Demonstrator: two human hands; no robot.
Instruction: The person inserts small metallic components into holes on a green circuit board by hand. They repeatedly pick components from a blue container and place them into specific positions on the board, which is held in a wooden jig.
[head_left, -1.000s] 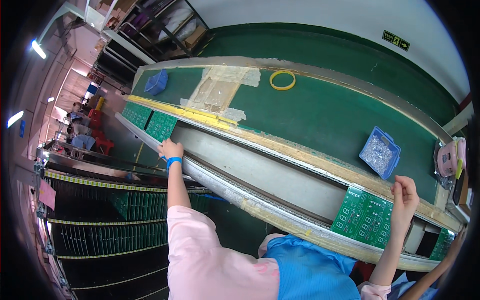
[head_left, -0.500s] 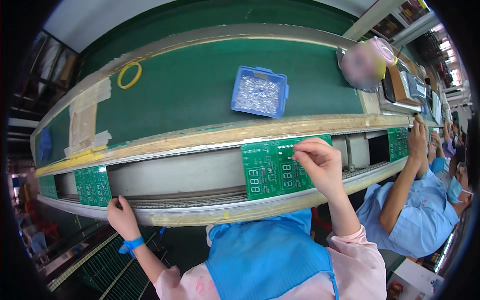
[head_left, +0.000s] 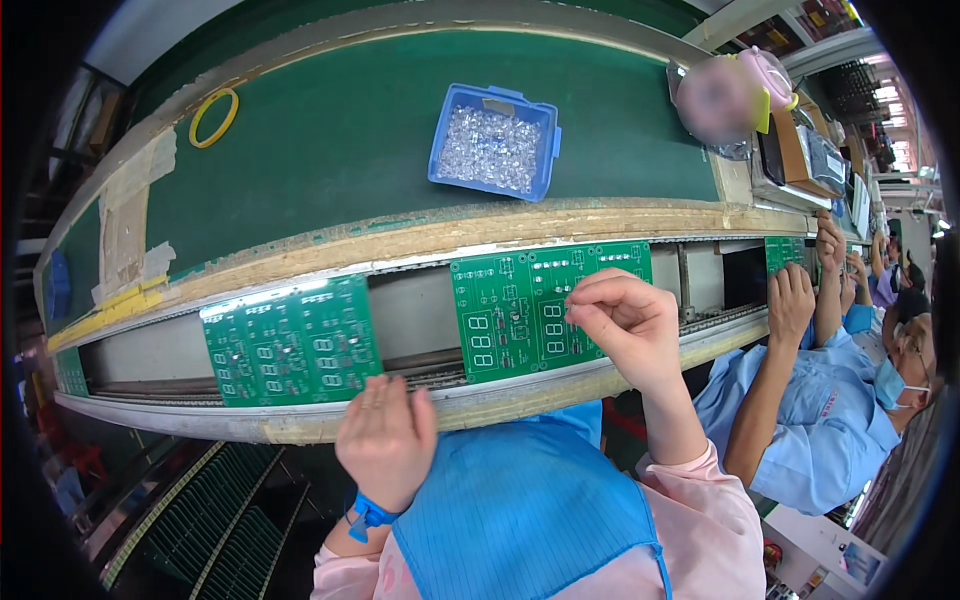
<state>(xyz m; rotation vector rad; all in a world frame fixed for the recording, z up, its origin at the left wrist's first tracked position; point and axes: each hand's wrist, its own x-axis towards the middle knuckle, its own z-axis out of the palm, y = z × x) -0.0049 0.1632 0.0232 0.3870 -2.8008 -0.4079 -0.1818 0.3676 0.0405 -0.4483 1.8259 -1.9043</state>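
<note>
Over the middle green circuit board (head_left: 487,330), my right hand (head_left: 635,325) has thumb and forefinger pinched together. Whatever lies between those fingertips is too small or hidden to make out. Small white parts stand along that board's upper side, and the hand covers its lower right. My left hand (head_left: 388,440) is at the front edge of the rail, its fingertips by the lower right corner of a second green circuit board (head_left: 290,345). Its fingers are stretched out and its thumb is apart, slightly blurred. Both boards lie across the rail track with a gap between them.
A blue bin (head_left: 490,150) of small clear parts stands on the green bench top (head_left: 330,130). A yellow tape ring (head_left: 213,118) lies to its left. At right, a co-worker in a blue smock (head_left: 810,410) reaches to another board (head_left: 783,252). Racked boards (head_left: 215,530) stand below left.
The left circuit board has slid right along the track, closer to the middle one, and my left hand has moved right with it. My right hand stays pinched over the middle board.
</note>
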